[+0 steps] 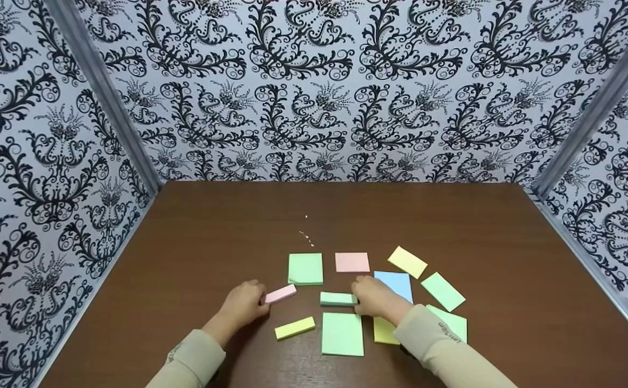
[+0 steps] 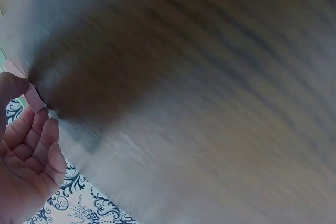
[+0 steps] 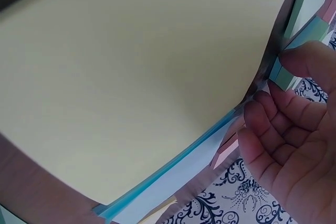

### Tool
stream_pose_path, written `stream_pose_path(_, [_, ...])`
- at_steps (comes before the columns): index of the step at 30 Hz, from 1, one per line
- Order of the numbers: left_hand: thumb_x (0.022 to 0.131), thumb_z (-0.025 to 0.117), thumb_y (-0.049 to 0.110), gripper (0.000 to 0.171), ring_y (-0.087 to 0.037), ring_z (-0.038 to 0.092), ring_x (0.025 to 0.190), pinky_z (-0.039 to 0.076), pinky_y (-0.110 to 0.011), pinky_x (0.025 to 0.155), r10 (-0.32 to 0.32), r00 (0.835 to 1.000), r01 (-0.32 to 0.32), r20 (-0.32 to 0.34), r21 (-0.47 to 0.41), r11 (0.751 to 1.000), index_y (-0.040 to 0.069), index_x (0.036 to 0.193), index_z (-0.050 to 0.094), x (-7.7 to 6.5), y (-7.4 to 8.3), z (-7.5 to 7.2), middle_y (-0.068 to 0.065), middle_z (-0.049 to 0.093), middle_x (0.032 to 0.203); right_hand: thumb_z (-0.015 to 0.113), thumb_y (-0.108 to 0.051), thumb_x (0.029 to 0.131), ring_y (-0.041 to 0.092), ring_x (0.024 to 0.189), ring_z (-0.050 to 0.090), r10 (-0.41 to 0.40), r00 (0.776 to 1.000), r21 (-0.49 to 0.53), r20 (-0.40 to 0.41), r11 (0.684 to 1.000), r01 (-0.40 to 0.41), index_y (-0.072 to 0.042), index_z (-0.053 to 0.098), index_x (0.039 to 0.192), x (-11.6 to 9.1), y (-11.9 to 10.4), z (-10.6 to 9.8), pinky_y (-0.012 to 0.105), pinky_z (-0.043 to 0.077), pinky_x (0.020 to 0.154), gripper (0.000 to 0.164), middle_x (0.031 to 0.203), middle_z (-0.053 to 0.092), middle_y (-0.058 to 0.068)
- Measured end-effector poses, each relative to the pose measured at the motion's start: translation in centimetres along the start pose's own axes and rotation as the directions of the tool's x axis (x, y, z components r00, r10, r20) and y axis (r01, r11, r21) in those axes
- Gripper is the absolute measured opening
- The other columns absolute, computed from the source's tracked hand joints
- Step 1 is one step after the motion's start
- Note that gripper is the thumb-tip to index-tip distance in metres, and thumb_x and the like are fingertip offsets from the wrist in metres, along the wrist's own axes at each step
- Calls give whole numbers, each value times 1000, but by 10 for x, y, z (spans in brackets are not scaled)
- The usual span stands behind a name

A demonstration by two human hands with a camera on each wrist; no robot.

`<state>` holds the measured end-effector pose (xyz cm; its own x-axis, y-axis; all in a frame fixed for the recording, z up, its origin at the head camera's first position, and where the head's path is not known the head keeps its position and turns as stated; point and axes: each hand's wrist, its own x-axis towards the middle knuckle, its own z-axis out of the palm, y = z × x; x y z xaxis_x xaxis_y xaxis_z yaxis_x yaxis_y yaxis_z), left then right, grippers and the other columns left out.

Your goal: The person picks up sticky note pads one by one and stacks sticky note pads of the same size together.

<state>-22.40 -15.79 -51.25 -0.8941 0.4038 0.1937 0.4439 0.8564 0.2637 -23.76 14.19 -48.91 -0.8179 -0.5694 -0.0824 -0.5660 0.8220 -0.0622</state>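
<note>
My left hand (image 1: 244,303) pinches the near end of a narrow pink sticky note pad (image 1: 281,293) between thumb and fingers. The left wrist view shows the thumb on one side of this pink pad (image 2: 34,98) and fingertips on the other. To the right, my right hand (image 1: 374,297) grips the right end of a narrow green sticky note pad (image 1: 337,299). Seen from the right wrist, that pad (image 3: 307,38) has a green layer and a blue layer. A yellow strip pad (image 1: 295,328) lies between the forearms, beside a larger green pad (image 1: 342,334).
Behind the hands lie a green square pad (image 1: 305,268) and a pink pad (image 1: 352,262). A blue pad (image 1: 396,285) and a yellow pad (image 1: 384,331) are partly hidden by the right arm. Further right are a yellow pad (image 1: 407,262) and green pads (image 1: 443,291). Patterned walls (image 1: 314,108) surround the brown table (image 1: 228,226).
</note>
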Motion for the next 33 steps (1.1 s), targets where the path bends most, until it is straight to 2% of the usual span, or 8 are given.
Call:
stream_pose_path(6, [70,67,10,19,-11,35,57,32,-27,52,36,999,-36,-5,-16,999,10,63,49,1,0,-1,4,40,62,69,-13,75,28,82,56,22,1000,14,18,1000,-22,0,60,82,1,0,0,40,46,75,17,86,59,13])
stream_pose_path(11, [73,66,12,18,-10,35,59,33,-26,54,98,995,-98,-37,-7,995,9,66,50,5,7,-5,4,39,63,69,-13,76,29,84,56,43,999,33,33,998,-44,0,60,83,1,-1,0,41,46,75,18,89,59,14])
stream_pose_path(19, [74,67,13,13,-11,40,62,38,-29,60,213,973,-211,-88,31,977,7,72,56,21,34,-8,3,44,66,68,-11,75,27,78,53,39,999,64,29,997,-41,0,59,83,0,0,1,39,45,69,16,86,57,13])
stream_pose_path(24, [71,68,14,15,-12,44,63,40,-29,59,270,957,-262,-105,82,961,9,68,54,34,53,-4,3,46,66,68,-9,73,23,70,48,27,1000,100,14,995,-28,0,58,79,0,1,0,38,42,63,14,80,55,11])
stream_pose_path(28, [72,69,17,17,-11,45,63,39,-26,57,297,950,-284,-91,132,950,12,67,53,42,67,1,4,46,66,69,-11,74,32,85,56,41,999,122,16,992,-43,2,59,81,0,1,1,41,47,73,18,90,60,18])
stream_pose_path(31, [72,70,19,16,-11,49,64,40,-26,57,314,946,-294,-85,193,936,13,68,56,46,75,6,4,48,66,70,-12,75,38,99,55,66,997,157,36,985,-71,6,59,89,0,1,0,45,45,82,25,101,59,23])
stream_pose_path(33, [71,71,20,16,-12,50,64,40,-26,56,321,944,-296,-80,230,927,14,68,58,48,79,10,4,49,67,70,-12,76,39,101,54,82,995,178,54,980,-90,7,59,93,0,1,0,46,45,84,28,105,58,24])
